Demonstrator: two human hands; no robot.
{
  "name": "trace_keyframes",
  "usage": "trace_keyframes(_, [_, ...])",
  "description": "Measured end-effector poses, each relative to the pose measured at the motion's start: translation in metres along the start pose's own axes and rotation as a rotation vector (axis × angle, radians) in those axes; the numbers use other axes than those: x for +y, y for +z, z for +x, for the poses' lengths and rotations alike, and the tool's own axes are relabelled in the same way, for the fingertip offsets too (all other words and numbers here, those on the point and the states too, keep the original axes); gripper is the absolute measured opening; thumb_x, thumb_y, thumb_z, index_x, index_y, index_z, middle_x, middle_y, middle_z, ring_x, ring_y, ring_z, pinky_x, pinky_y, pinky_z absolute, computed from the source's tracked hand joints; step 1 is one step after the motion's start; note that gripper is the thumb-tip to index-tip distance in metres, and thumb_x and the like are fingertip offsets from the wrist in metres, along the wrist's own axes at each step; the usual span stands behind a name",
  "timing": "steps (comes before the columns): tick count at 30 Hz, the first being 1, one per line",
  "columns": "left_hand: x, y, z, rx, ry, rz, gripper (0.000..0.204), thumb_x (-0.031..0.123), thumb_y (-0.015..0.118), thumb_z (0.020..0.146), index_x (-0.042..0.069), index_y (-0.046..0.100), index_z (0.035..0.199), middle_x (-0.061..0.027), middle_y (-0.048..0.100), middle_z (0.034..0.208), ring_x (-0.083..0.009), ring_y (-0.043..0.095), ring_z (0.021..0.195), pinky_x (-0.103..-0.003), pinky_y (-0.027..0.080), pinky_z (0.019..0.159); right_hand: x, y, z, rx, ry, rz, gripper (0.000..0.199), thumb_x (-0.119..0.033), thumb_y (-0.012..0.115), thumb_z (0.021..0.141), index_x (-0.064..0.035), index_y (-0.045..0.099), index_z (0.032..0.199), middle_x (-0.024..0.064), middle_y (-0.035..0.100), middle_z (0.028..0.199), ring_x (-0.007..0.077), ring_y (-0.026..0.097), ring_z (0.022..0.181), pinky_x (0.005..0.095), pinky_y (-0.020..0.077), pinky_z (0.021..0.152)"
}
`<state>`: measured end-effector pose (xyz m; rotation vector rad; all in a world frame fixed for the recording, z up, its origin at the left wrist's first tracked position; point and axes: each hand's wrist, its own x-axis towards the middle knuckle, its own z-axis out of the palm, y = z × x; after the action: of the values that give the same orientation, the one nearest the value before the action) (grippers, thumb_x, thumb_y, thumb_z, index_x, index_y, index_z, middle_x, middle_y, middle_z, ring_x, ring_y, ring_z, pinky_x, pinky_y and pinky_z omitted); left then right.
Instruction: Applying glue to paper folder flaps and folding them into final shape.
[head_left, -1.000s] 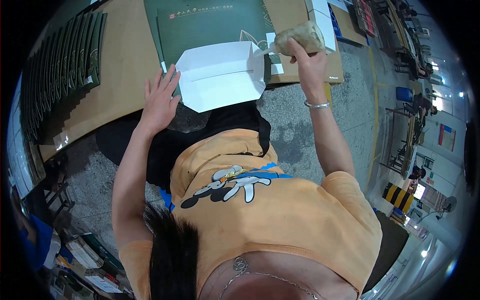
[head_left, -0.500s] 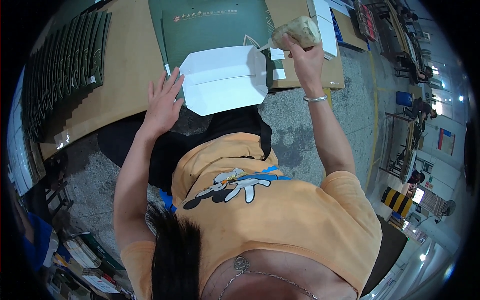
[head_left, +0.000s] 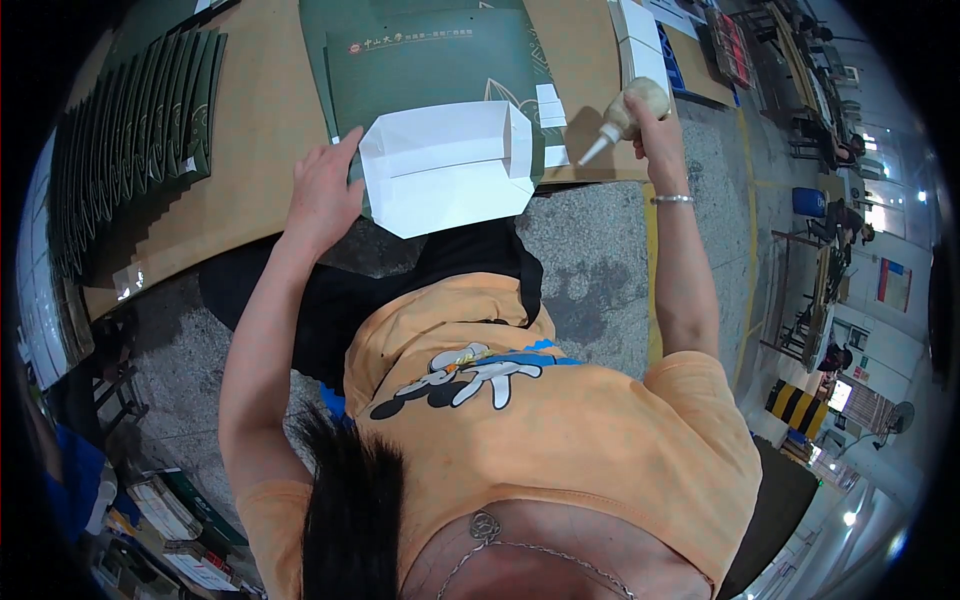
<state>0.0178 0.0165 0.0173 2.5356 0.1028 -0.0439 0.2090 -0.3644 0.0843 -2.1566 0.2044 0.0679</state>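
Glue bottle held over the folded white sheet
The right hand (head_left: 652,125) grips a beige squeeze bottle with a white nozzle (head_left: 625,115), tip angled down just right of the folded white paper sheet (head_left: 445,165); the left hand (head_left: 322,190), fingers spread open, presses flat on the sheet's left edge atop a dark green printed cover (head_left: 430,60)

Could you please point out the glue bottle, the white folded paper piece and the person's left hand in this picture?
glue bottle (head_left: 630,108): head view, on its beige body.
white folded paper piece (head_left: 445,170): head view, on its middle panel.
left hand (head_left: 322,190): head view, on its back.
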Motion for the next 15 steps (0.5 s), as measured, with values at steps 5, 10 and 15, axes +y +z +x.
trace_keyframes(5, [-0.003,0.005,0.026,0.09,-0.016,-0.076,0.053,0.004,0.061,0.078,0.004,0.053,0.131,-0.0165,0.059,0.12,-0.0348,0.053,0.111,-0.041,0.044,0.097,0.057,-0.009,0.042,-0.028,0.145,-0.458,0.061,-0.057,0.073,0.072,0.0026,0.069,0.081,0.011,0.064,0.069,0.0217,0.062,0.058,0.0356,0.0499,0.053])
trace_keyframes(10, [-0.009,0.007,0.032,0.001,-0.023,-0.045,0.039,0.003,0.059,0.077,0.006,0.059,0.116,-0.0147,0.059,0.101,-0.0335,0.056,0.103,-0.042,0.046,0.091,0.036,0.026,0.025,0.334,-0.618,-0.68,0.04,-0.023,0.07,0.079,0.0036,0.066,0.109,0.0218,0.067,0.098,0.0337,0.065,0.089,0.0419,0.0513,0.08])
trace_keyframes(15, [-0.006,0.009,0.033,-0.004,-0.026,-0.12,0.024,0.001,0.057,0.077,0.004,0.058,0.101,-0.0141,0.058,0.098,-0.0346,0.056,0.099,-0.043,0.047,0.086,0.003,0.077,-0.038,-0.469,-0.485,-0.335,0.032,-0.008,0.063,0.081,-0.002,0.062,0.111,0.0191,0.061,0.1,0.0337,0.06,0.09,0.0394,0.0498,0.08])
